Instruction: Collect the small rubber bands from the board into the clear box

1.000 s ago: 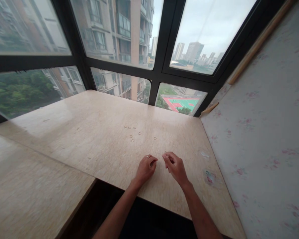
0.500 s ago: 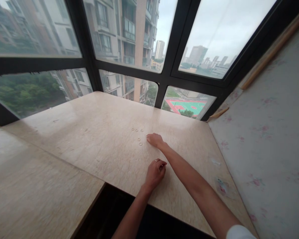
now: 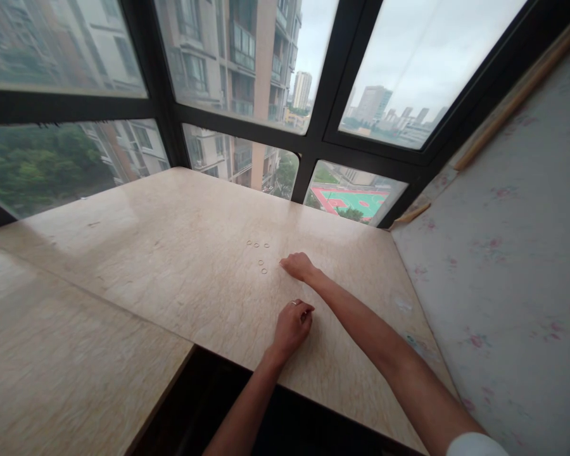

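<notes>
Several thin small rings (image 3: 261, 262) lie loose on the beige marbled surface (image 3: 194, 266), three in a row and two nearer to me. Just to their right, my right hand (image 3: 298, 266) is closed in a pinch low over the surface, with a small ring at its fingertips that hardly shows now. My left hand (image 3: 292, 326) rests nearer to me, thumb and fingers pinched together; whatever is between them is hidden. A finger ring (image 3: 294, 303) is worn on that hand.
Clear plastic packaging with coloured bits (image 3: 422, 345) lies by the floral wall (image 3: 503, 304) at right. Dark window frames (image 3: 237, 130) border the far edge. In front, a dark gap (image 3: 209, 392) cuts into the surface.
The view has shifted slightly, so the surface and rings appear a little further left and up. My right hand has drawn slightly away from the loose rings; the left stays pinched.
</notes>
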A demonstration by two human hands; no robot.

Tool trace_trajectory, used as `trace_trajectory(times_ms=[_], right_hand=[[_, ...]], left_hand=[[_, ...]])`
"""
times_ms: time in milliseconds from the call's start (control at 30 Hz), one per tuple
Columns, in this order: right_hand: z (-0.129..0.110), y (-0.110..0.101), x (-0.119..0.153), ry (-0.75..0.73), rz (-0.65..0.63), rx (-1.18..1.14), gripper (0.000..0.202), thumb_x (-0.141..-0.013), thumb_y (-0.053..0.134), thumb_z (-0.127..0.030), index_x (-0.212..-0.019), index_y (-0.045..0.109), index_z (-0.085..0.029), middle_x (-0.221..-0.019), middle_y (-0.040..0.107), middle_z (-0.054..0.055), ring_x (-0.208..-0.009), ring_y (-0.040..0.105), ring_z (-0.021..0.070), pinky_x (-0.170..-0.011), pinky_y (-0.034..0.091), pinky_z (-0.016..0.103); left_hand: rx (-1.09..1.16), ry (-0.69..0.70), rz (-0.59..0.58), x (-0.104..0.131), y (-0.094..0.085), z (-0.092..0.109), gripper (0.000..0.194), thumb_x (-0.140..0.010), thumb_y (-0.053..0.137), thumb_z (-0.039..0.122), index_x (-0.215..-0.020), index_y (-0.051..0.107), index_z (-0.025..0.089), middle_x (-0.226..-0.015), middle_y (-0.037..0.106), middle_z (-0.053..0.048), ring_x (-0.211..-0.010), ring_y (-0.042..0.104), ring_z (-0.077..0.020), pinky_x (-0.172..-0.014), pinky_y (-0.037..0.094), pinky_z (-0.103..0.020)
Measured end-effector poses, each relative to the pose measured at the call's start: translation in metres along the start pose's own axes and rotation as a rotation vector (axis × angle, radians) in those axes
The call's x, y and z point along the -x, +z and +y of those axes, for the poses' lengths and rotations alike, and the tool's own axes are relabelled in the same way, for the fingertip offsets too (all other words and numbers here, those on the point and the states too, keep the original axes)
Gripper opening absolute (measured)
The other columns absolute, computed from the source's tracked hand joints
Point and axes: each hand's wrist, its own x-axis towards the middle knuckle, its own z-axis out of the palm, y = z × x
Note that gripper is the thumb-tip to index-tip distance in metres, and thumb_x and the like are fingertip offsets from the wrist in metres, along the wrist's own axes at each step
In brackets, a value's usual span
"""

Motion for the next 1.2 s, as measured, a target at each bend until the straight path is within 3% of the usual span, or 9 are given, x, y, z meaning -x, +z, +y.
trace_trajectory(times_ms=[200,367,467,567,800,1067,1200], right_hand=[[0.005,0.010,0.006,0.018,0.047,-0.128,0.029,-0.094,0.036,-0.016,-0.101,0.064,-0.011,-0.105,0.067,0.020,-0.103,0.062,0.0271,-0.083,0.044,0.039],[0.011,0.016,0.016,0.116,0.131,-0.357,0.017,-0.089,0.050,-0.021,-0.091,0.064,-0.013,-0.099,0.069,0.018,-0.097,0.064,0.0263,-0.081,0.045,0.036],[0.011,0.019,0.027,0.174,0.188,-0.577,0.013,-0.085,0.052,-0.022,-0.089,0.062,-0.016,-0.080,0.072,0.009,-0.074,0.067,0.0176,-0.069,0.048,0.026],[0.008,0.022,0.043,0.211,0.244,-0.853,0.015,-0.083,0.047,-0.025,-0.090,0.057,-0.017,-0.065,0.068,0.000,-0.045,0.057,0.0087,-0.049,0.044,0.018],[0.009,0.026,0.102,0.298,0.396,-1.400,0.022,-0.077,0.046,-0.039,-0.084,0.051,-0.018,-0.049,0.056,-0.007,-0.030,0.040,0.0065,-0.030,0.032,0.017],[0.026,0.035,0.187,0.436,0.594,-1.821,0.030,-0.074,0.062,-0.045,-0.083,0.054,-0.018,-0.037,0.047,-0.010,-0.026,0.030,0.0044,-0.026,0.020,0.015],[0.033,0.046,0.231,0.521,0.749,-1.875,0.027,-0.074,0.065,-0.043,-0.081,0.055,-0.018,-0.038,0.046,-0.010,-0.027,0.030,0.0036,-0.027,0.019,0.014]], left_hand=[[0.000,0.005,0.019,0.000,0.001,-0.003,0.020,-0.079,0.050,0.009,-0.089,0.066,0.018,-0.087,0.065,-0.005,-0.084,0.059,-0.0186,-0.077,0.046,-0.032],[-0.003,0.011,0.033,-0.001,0.003,-0.005,0.020,-0.080,0.050,0.010,-0.089,0.066,0.018,-0.086,0.066,-0.005,-0.083,0.059,-0.0175,-0.076,0.046,-0.031],[0.002,0.017,0.042,-0.002,0.004,-0.006,0.021,-0.080,0.049,0.008,-0.089,0.066,0.018,-0.088,0.066,-0.004,-0.084,0.059,-0.0171,-0.077,0.046,-0.030],[-0.003,0.010,0.032,-0.003,0.005,-0.008,0.021,-0.080,0.049,0.008,-0.089,0.066,0.018,-0.088,0.067,-0.004,-0.082,0.059,-0.0168,-0.076,0.046,-0.030],[0.001,0.017,0.021,-0.002,0.003,-0.008,0.021,-0.082,0.048,0.011,-0.090,0.066,0.018,-0.088,0.066,-0.005,-0.080,0.059,-0.0162,-0.074,0.046,-0.030],[-0.013,0.024,0.017,-0.005,0.000,-0.007,0.018,-0.083,0.048,0.019,-0.089,0.065,0.019,-0.089,0.067,-0.005,-0.082,0.062,-0.0172,-0.074,0.049,-0.031],[-0.030,0.027,0.003,-0.004,0.000,-0.007,0.019,-0.084,0.048,0.022,-0.091,0.066,0.019,-0.091,0.067,-0.006,-0.083,0.063,-0.0175,-0.074,0.051,-0.032]])
